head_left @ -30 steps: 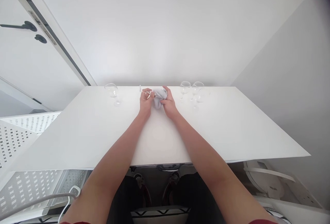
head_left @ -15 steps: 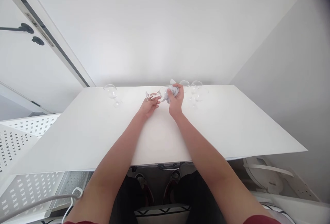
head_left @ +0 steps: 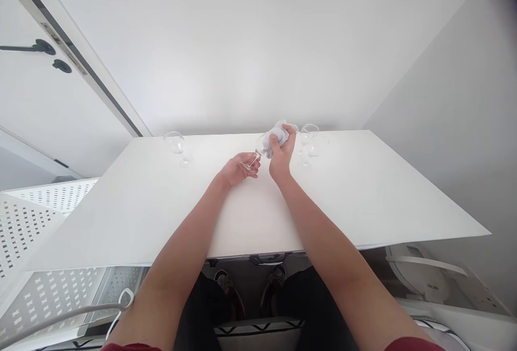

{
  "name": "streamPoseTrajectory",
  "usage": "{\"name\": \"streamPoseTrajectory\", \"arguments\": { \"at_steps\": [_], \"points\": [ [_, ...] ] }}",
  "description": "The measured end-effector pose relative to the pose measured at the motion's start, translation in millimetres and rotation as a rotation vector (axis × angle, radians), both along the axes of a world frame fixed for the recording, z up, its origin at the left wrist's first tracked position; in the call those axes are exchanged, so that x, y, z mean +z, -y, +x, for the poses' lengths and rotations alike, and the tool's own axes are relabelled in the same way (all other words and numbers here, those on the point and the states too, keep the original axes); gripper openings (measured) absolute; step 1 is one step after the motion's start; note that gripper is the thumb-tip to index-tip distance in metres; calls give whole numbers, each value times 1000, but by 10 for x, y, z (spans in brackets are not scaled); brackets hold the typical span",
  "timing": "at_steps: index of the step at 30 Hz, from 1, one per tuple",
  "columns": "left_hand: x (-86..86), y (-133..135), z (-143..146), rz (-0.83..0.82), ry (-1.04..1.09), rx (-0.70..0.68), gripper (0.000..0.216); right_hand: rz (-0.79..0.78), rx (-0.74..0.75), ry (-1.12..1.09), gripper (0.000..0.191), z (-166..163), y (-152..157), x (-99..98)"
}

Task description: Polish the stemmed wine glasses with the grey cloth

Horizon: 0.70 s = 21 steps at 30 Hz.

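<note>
A clear stemmed wine glass (head_left: 262, 145) is held tilted over the table, its foot low on the left and its bowl up to the right. My left hand (head_left: 241, 168) is closed around the stem near the foot. With a crumpled pale cloth (head_left: 278, 134) in its fingers, my right hand (head_left: 283, 152) presses around the bowl, hiding most of the rim. Further left, another clear glass (head_left: 175, 143) stands by the table's back edge. Just right of my right hand, more clear glasses (head_left: 309, 134) stand close together, partly hidden by it.
The white table (head_left: 250, 222) backs onto a pale wall (head_left: 242, 44). A door with a dark handle (head_left: 42, 47) is at the left. Below it are white perforated panels (head_left: 60, 292) and a grey cable (head_left: 72, 310). A round white appliance (head_left: 424, 278) sits under the table at right.
The held glass has tilted from nearly level to bowl-up. My right hand and the cloth moved slightly up and right, while my left hand shifted a little right.
</note>
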<state>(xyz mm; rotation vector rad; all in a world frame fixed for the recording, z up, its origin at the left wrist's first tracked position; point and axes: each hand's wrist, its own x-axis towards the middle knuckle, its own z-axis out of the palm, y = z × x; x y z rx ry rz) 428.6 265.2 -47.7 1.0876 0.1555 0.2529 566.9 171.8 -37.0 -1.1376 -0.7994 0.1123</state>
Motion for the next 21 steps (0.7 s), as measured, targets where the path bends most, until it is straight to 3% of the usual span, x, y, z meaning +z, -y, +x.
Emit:
{"name": "streamPoseTrajectory", "arguments": {
  "at_steps": [4, 9, 12, 17, 21],
  "points": [
    [29, 53, 3, 83, -20, -75, 33, -50, 21, 73, 68, -26, 0, 1],
    [3, 33, 69, 96, -4, 168, 30, -109, -32, 47, 68, -58, 23, 68],
    [-28, 31, 95, 71, -25, 285, 29, -195, -62, 149, 60, -77, 14, 59],
    [-36, 100, 124, 101, -40, 225, 45, -291, 124, 372, 40, -156, -19, 20],
    [-24, 120, 144, 57, -43, 291, 53, -279, 107, 487, 45, -205, -2, 47]
  ]
}}
